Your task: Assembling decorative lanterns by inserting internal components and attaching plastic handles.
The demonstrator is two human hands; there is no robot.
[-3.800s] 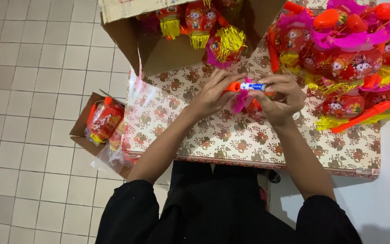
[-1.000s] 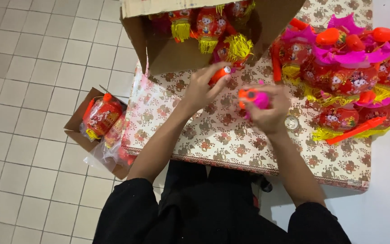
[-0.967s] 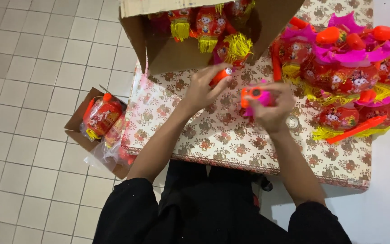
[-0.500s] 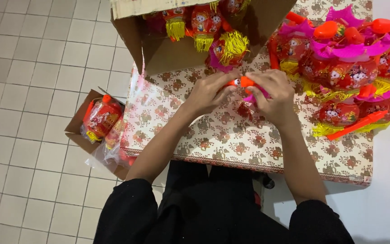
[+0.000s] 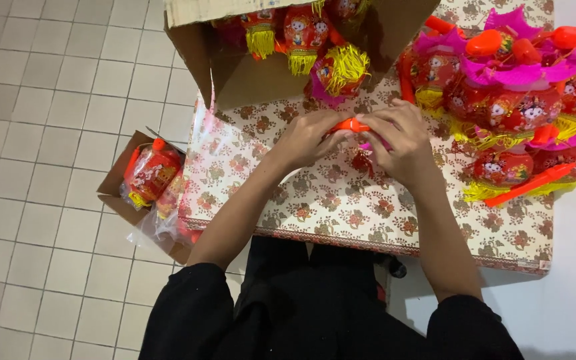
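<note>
Since half a second ago, our hands have closed together: left hand (image 5: pixel 311 137) and right hand (image 5: pixel 401 140) fingers pinch a smooth orange plastic stick (image 5: pixel 351 125) above the floral tablecloth (image 5: pixel 315 200). Far side: open cardboard box (image 5: pixel 235 73) of tasselled red lanterns (image 5: pixel 301 37); right, a glossy lantern pile (image 5: pixel 521 100).

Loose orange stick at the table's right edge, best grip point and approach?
Probably the middle of the orange stick, from above, fingers across its narrow width. It lies flat and slanted on the table, its upper side is bare, and lanterns crowd its far side.
</note>
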